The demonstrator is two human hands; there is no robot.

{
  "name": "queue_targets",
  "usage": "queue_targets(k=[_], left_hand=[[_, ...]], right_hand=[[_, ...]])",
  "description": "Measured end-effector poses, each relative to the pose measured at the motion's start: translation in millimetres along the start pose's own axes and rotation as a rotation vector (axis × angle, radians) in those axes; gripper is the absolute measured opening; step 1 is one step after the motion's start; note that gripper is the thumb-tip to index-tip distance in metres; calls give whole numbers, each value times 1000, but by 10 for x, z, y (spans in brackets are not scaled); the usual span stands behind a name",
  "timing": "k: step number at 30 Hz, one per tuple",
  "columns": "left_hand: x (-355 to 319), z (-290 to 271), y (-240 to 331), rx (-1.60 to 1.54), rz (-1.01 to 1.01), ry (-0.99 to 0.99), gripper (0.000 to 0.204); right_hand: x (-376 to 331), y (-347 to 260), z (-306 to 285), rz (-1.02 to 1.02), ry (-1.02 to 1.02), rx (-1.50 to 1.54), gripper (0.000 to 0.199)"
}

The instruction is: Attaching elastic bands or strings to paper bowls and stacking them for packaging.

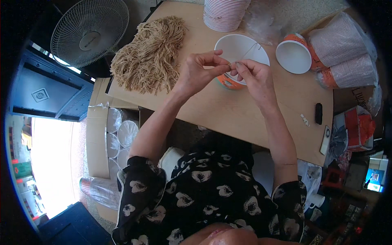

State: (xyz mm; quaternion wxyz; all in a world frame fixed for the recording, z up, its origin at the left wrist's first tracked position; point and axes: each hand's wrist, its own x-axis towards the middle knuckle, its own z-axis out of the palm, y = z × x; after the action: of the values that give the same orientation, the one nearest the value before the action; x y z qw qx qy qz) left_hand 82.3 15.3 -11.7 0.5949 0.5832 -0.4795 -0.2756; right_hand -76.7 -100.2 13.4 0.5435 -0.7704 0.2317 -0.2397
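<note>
Hands, left (200,71) and right (254,77), pinching one thin string (249,50) over one paper cup (239,51), second open cup (293,56) beside.

Single head-worn fisheye view, looking steeply down from above the person's chest onto the counter (228,110). Close range: both forearms enter from the lower edge. Straight edges bow near the dark circular rim.

A small packing workshop, by the look of it: a bare cardboard-topped worktable (228,110) carries stacks of paper cups (223,14), more sleeves of cups in plastic wrap (347,53) and a heap of tan cord lengths (151,57). A carton of clear lids (118,134) (open at the top) stands beside a floor fan (90,30).
</note>
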Motion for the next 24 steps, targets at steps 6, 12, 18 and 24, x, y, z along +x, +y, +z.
queue_targets(k=[6, 12, 18, 24], left_hand=[[5, -20, -16, -31, -45, 18, 14], [6, 1, -9, 13, -13, 18, 14], [16, 10, -30, 24, 36, 20, 14], [16, 7, -46, 16, 22, 23, 15]], right_hand=[[21, -29, -36, -37, 10, -6, 22], [138, 99, -41, -98, 64, -56, 14], [135, 90, -57, -83, -22, -27, 13], [136, 103, -97, -76, -72, -11, 12]])
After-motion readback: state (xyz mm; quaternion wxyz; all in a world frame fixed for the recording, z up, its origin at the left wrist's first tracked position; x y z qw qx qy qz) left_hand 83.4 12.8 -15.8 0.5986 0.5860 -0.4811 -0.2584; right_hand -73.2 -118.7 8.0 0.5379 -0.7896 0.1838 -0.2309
